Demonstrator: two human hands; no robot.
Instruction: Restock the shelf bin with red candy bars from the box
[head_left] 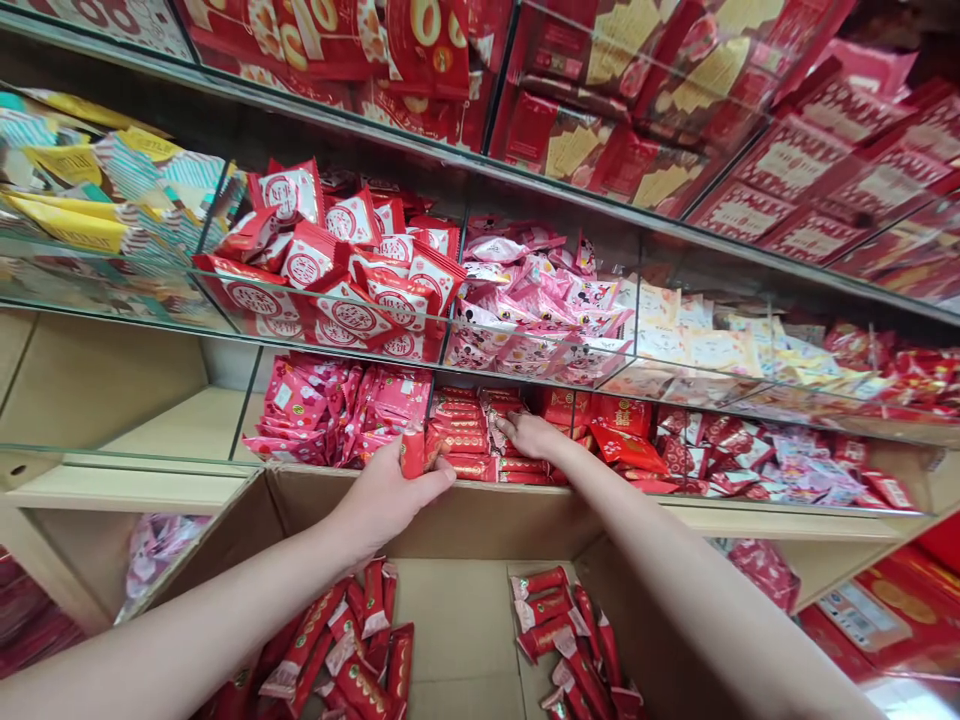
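My left hand (394, 492) is wrapped around a small red wrapped snack bar (412, 452), just above the back edge of an open cardboard box (457, 515). Farther right, my right hand (531, 437) reaches into a shelf compartment, its fingers closed on a snack bar (496, 418) at the top of the rows. Red snack bars (459, 440) lie stacked sideways there, to the left of that hand. Inside the box are two loose heaps of the same bars, a left heap (360, 640) and a right heap (574, 640), with bare cardboard between them.
Pink packets (307, 405) fill the compartment to the left; red bags (626, 440) lie to the right. A glass-fronted shelf above holds red-and-white packets (352, 270) and pink packets (536, 300). Higher still is a row of red bags (420, 50). A red carton (870, 610) stands at lower right.
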